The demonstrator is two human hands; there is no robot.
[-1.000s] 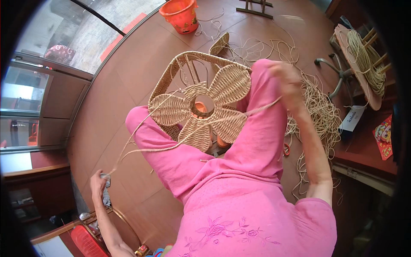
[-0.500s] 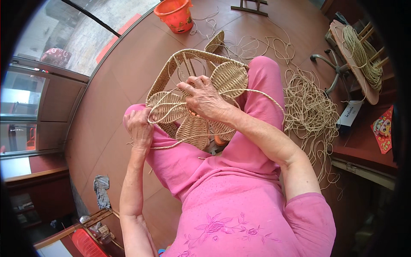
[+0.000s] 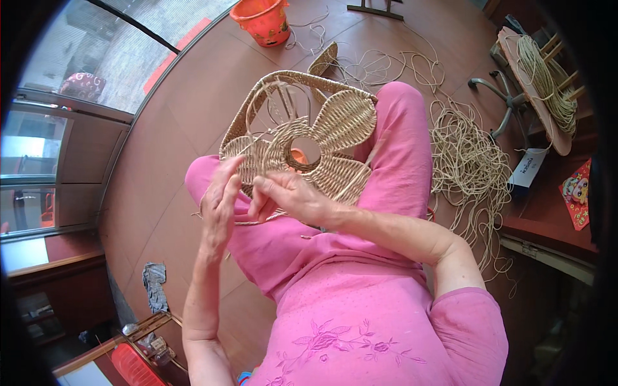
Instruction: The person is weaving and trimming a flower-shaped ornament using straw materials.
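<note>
A woven, flower-shaped piece of straw-coloured cord (image 3: 344, 119) rests across my lap, with rounded petals around a ring-like open centre. A braided band rims its far side, and bare curved strands span an unfilled part. My right hand (image 3: 293, 196) is closed in a pinch in front of the ring, with a pale cord (image 3: 253, 138) rising blurred from its fingertips. Beside it, my left hand (image 3: 222, 206) is raised over my left knee, smeared by motion; whether it grips any cord is hidden. Both hands partly cover the near petals.
A heap of loose cord (image 3: 467, 154) lies on the floor to the right, with thinner loops beyond my knees. An orange bucket (image 3: 262, 22) stands at the far left. A wheeled chair base (image 3: 505, 100) and a board wound with cord (image 3: 541, 90) are at right.
My right hand has left the flower's middle and come nearer to me, uncovering the ring. My left hand has lifted and turned its fingers toward the right hand. The long cord across my right thigh is gone from there.
</note>
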